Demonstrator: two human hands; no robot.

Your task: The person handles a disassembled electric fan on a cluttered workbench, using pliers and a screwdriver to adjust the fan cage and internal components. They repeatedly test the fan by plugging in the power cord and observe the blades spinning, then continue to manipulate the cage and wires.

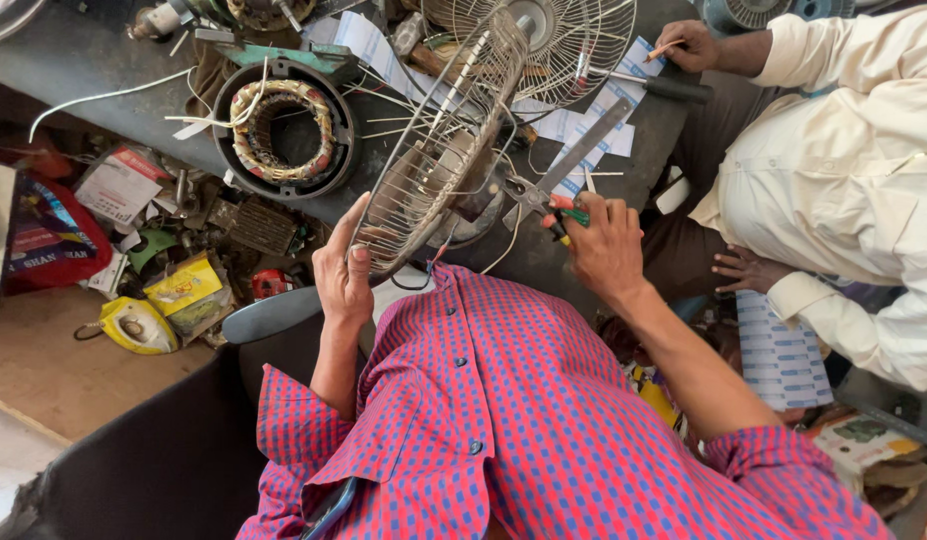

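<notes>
My left hand [344, 270] grips the rim of a wire fan guard [439, 150] that stands tilted on edge at the near side of a dark workbench [104, 75]. A grey fan motor sits inside the guard. My right hand [604, 245] is shut on the red and green handles of pliers [544, 200], whose jaws point at the guard's lower right side. I wear a red shirt with blue dots.
A motor stator with copper windings [282, 130] lies on the bench to the left. A second wire guard [569, 45] and white paper strips [599, 115] lie behind. A co-worker in a cream shirt [844, 170] sits at right, one hand on the bench. Clutter [174, 290] covers the floor at left.
</notes>
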